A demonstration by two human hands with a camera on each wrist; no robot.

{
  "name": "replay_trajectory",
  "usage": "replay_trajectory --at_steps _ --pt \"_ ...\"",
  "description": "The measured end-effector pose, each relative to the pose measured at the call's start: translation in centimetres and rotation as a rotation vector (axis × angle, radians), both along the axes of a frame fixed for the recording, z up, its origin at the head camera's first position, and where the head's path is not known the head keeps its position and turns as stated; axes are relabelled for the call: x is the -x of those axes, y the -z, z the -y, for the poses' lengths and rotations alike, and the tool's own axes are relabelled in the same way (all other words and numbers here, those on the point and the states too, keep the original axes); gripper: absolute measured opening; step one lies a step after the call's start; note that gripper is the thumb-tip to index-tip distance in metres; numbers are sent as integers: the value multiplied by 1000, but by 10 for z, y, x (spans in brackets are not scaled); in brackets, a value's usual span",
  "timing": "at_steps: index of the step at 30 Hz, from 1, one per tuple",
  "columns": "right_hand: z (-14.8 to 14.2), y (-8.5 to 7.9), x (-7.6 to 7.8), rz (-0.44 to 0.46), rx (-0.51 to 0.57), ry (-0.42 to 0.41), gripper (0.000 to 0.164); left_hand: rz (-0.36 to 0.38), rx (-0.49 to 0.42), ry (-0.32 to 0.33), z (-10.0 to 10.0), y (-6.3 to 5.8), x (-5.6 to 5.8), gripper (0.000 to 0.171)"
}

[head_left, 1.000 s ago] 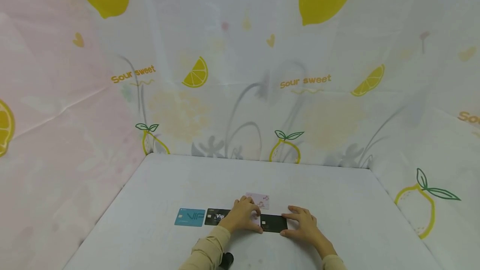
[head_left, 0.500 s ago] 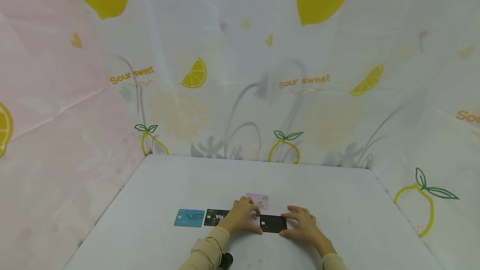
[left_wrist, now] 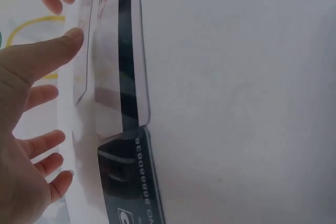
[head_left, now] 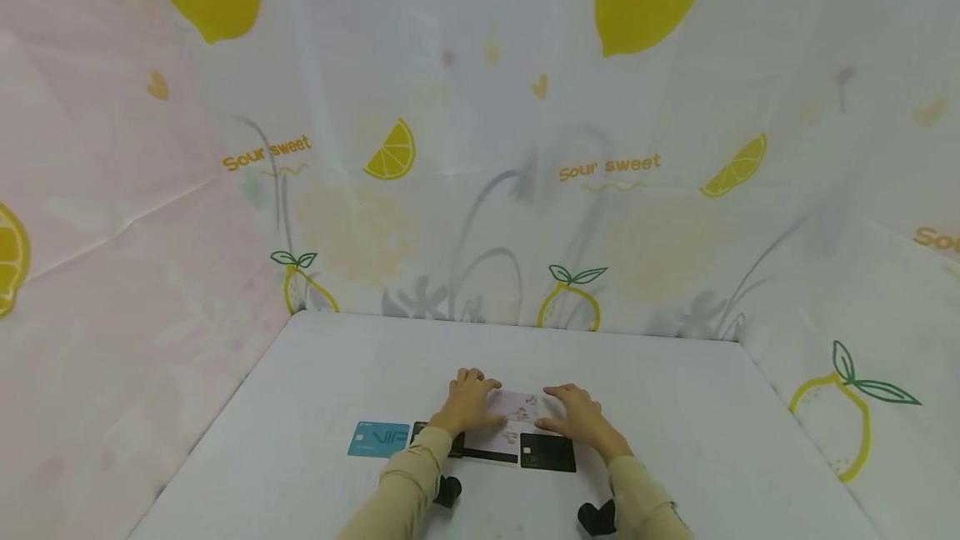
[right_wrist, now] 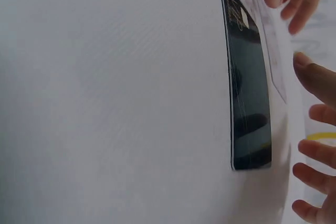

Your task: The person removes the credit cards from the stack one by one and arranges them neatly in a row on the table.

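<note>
Several bank-style cards lie flat on the white table. My left hand [head_left: 468, 402] is at the left end of the far pale pink card [head_left: 519, 406], and my right hand [head_left: 577, 415] is near its right end. Both hands have their fingers spread; I cannot tell whether any fingertip touches the card. Just nearer lies a second pink card [head_left: 489, 441] with a black stripe along its front edge. To its right is a black VIP card [head_left: 548, 453]. Beneath my left wrist, another black card [left_wrist: 128, 179] is partly hidden, with a blue VIP card [head_left: 377, 438] farther left.
Fabric walls printed with lemons [head_left: 570, 307] enclose the white table [head_left: 637, 365] at the back and sides. Dark wrist-worn devices [head_left: 597, 517] show under both sleeves [head_left: 645, 494].
Both hands have moved away from the near row, farther back to the ends of the far pink card. The striped pink card, previously mostly covered by my left hand, now shows.
</note>
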State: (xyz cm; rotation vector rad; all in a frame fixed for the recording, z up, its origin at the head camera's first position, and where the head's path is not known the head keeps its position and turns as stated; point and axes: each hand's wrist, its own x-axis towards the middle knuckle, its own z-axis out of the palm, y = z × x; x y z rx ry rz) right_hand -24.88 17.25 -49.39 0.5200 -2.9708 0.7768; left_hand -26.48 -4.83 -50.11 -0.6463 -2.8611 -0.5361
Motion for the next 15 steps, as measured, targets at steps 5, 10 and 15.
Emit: replay_trajectory --at_steps 5,10,15 --pt "15 5 12 11 -44 -19 51 120 71 -10 4 -2 10 59" --pt "24 8 17 -7 -42 -24 43 156 78 -8 6 -3 16 60" --pt "26 9 16 -7 -15 -18 38 180 82 15 8 -4 19 59"
